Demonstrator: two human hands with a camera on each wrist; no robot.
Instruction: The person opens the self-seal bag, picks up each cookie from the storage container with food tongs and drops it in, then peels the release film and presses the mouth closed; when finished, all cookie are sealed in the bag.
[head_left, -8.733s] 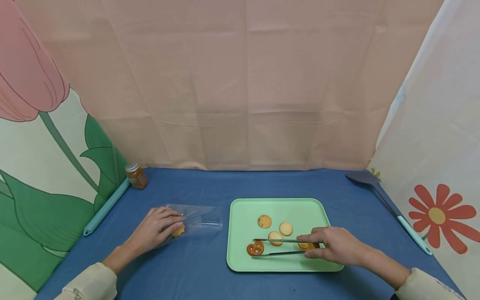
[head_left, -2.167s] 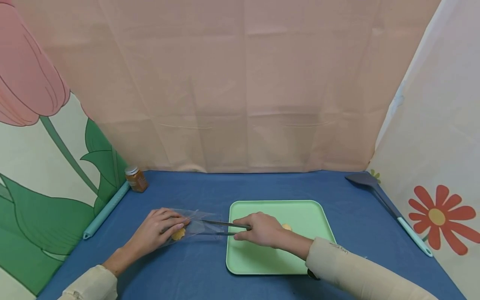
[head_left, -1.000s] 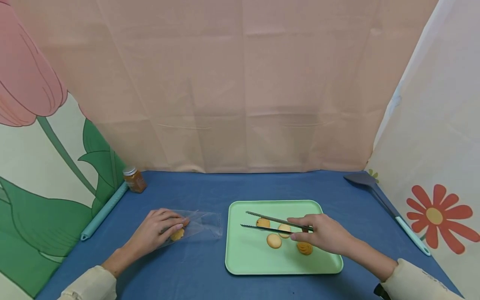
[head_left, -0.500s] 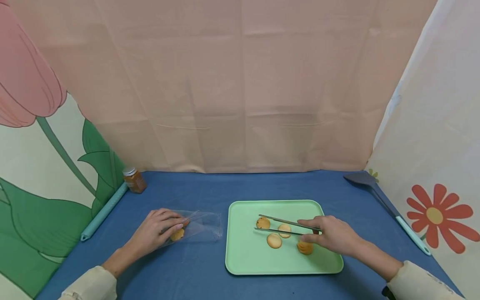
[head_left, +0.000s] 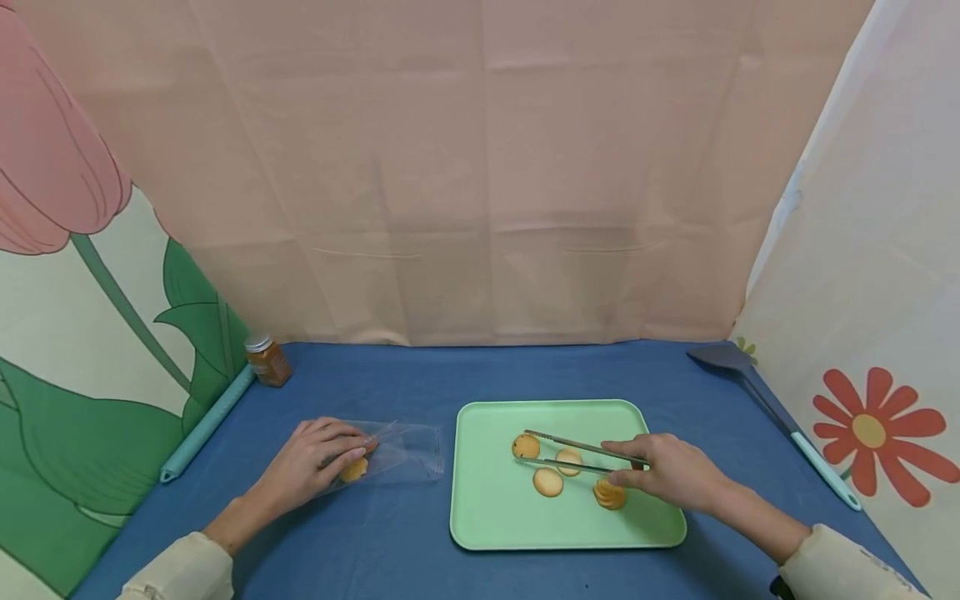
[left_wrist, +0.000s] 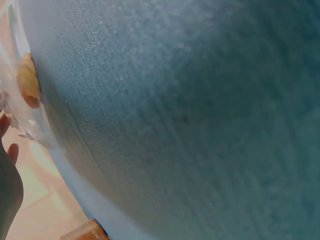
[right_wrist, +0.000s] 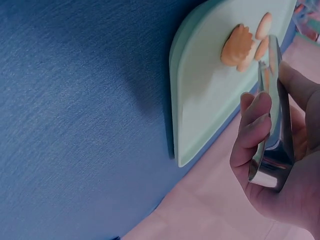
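My left hand point(head_left: 318, 454) grips the left end of a clear plastic bag point(head_left: 412, 454) on the blue cloth. A yellowish cookie point(head_left: 354, 471) shows inside it under the thumb, also in the left wrist view. My right hand point(head_left: 667, 471) holds metal tongs point(head_left: 585, 447) over the green tray point(head_left: 495, 525), thumb on one arm and fingers on the other. The tong tips stand apart, either side of a dark-specked round cookie point(head_left: 526, 446). Two plain round cookies point(head_left: 547, 482) lie close by. A swirled cookie point(head_left: 610, 494) sits below the right fingertips.
A jar with a silver lid point(head_left: 270, 362) stands at the back left, beside a light-blue rod point(head_left: 208, 425) along the left edge. A dark spatula point(head_left: 765, 402) with a pale blue handle lies along the right edge. Fabric backdrops rise behind and at both sides.
A pretzel on the tray earlier is gone from it; the tongs reached into the bag, then returned over the tray. Lately they shifted slightly right around the specked cookie. The left hand stayed.
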